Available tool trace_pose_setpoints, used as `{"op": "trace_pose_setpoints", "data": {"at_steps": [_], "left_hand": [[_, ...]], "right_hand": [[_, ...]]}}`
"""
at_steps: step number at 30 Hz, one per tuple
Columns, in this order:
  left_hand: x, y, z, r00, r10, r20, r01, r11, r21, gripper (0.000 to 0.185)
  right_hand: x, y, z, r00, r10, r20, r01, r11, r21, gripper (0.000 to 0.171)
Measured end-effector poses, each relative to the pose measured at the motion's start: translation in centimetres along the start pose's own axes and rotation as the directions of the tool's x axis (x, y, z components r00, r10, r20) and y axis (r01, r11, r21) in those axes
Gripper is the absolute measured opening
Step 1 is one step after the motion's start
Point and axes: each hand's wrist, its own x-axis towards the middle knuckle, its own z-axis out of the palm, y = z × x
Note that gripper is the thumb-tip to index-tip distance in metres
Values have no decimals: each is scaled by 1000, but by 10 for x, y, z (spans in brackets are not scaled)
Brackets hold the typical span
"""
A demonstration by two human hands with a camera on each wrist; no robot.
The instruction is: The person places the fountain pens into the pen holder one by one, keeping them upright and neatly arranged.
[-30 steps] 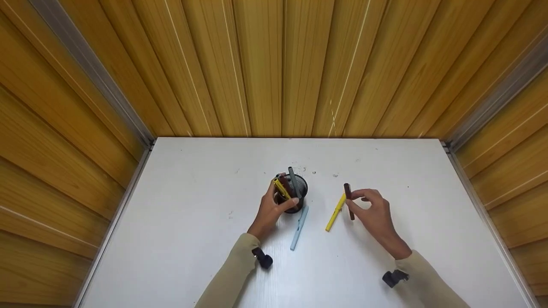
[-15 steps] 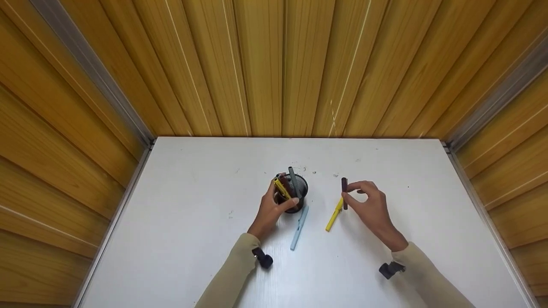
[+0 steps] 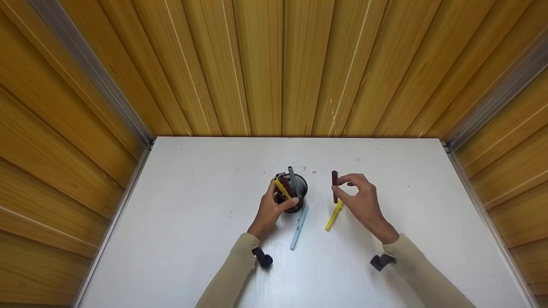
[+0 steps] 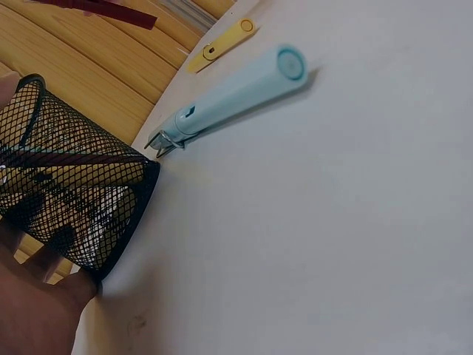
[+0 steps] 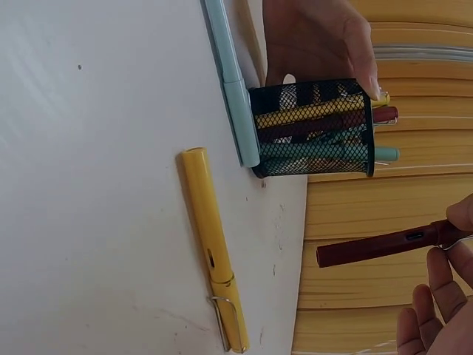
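Right hand (image 3: 361, 201) has carried dark red pen (image 3: 334, 186) up off counter (image 3: 192, 239), toward mesh cup (image 3: 296, 193). Fingertips pinch it near one end. Left hand (image 3: 270, 210) wraps cup. Pen looks light, stiff, slick; mid-barrel hold likely steadier.

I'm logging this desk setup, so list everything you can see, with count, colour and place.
Mesh pen cup: one, black, mid-table, holding a yellow, a dark red and a grey-green pen.
Dark red pen: one, lifted above the table, right of the cup.
Yellow pen: one, lying on the table under the right hand.
Light blue pen: one, lying with its end against the cup's base.
Table: one, white.
Wall panels: wood, yellow-brown, around the table.
Left hand: grip round the cup.
Right hand: pinches the dark red pen.
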Motion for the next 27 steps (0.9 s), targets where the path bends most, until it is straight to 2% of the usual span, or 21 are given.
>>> {"op": "trace_pose_setpoints", "data": {"at_steps": [10, 18, 24, 27], "left_hand": [[0, 1, 1, 1000, -22, -8, 22, 1000, 12, 90], [0, 1, 0, 1000, -7, -10, 7, 1000, 17, 94], [0, 1, 1, 1000, -3, 1, 3, 1000, 1, 94], [1, 1, 3, 1000, -21, -8, 21, 1000, 8, 94]], "right_hand": [[10, -14, 7, 999, -43, 3, 43, 999, 33, 17], [21, -25, 15, 995, -100, 20, 99, 994, 53, 14], [27, -26, 19, 995, -96, 19, 94, 993, 70, 12], [29, -26, 20, 995, -94, 25, 92, 993, 68, 12]]}}
